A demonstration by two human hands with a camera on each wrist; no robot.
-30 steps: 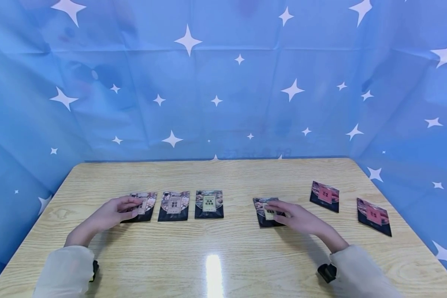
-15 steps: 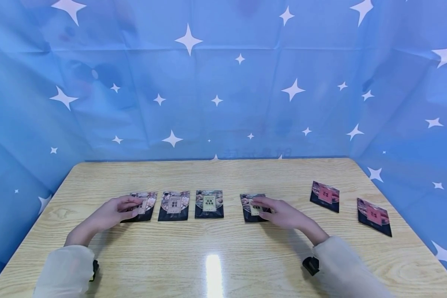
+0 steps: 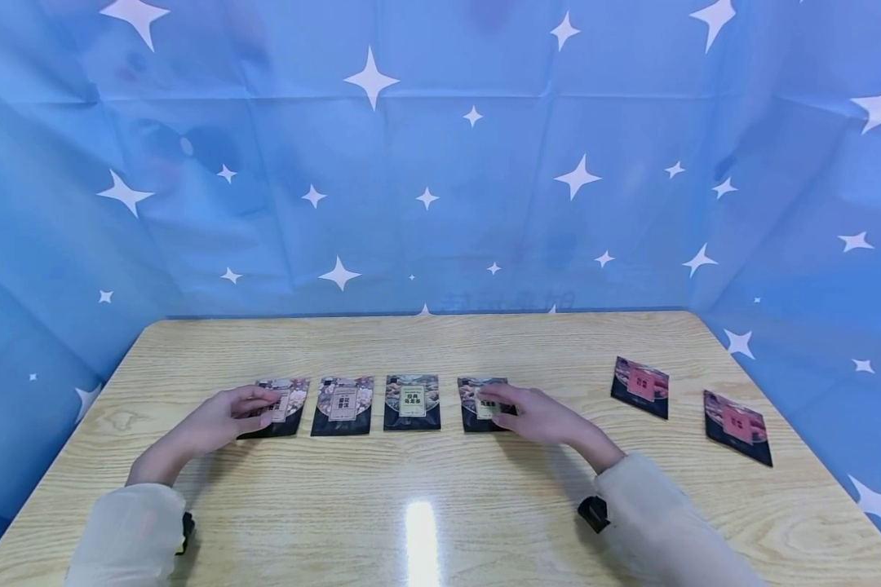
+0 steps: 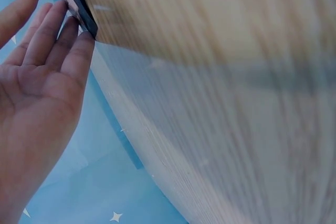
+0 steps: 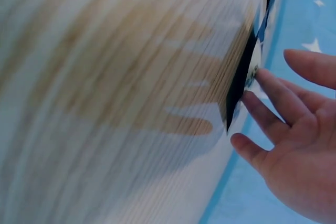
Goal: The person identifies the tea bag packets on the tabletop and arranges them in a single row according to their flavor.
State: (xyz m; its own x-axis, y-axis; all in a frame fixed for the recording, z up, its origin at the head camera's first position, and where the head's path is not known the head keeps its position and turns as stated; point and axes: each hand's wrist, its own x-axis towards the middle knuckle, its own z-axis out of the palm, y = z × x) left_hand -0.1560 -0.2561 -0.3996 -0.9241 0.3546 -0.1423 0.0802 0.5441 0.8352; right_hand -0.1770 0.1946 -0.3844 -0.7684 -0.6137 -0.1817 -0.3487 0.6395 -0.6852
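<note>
My left hand [image 3: 216, 420] rests its fingertips on the leftmost sachet [image 3: 291, 417], a dark packet with a floral print and pale pink label. In the left wrist view those fingers [image 4: 64, 56] are nearly straight and meet the dark sachet at its edge. Fingertips of my right hand [image 3: 539, 417] press on a sachet with a yellow-green label [image 3: 473, 420], which lies flat and partly covered. The right wrist view shows spread, mostly straight fingers [image 5: 281, 98] touching its face. Between the hands lie another pink-label sachet [image 3: 343, 405] and a similar green-label sachet [image 3: 412, 402].
Two sachets with red labels lie tilted on the right, one farther back [image 3: 640, 387] and one near the right edge [image 3: 737, 426]. The wooden table [image 3: 323, 505] backs onto a blue cloth with white stars [image 3: 440, 204].
My right hand has slid its green-label sachet left and slightly back, straightening it beside the other green-label sachet with a small gap. The left hand has stayed in place.
</note>
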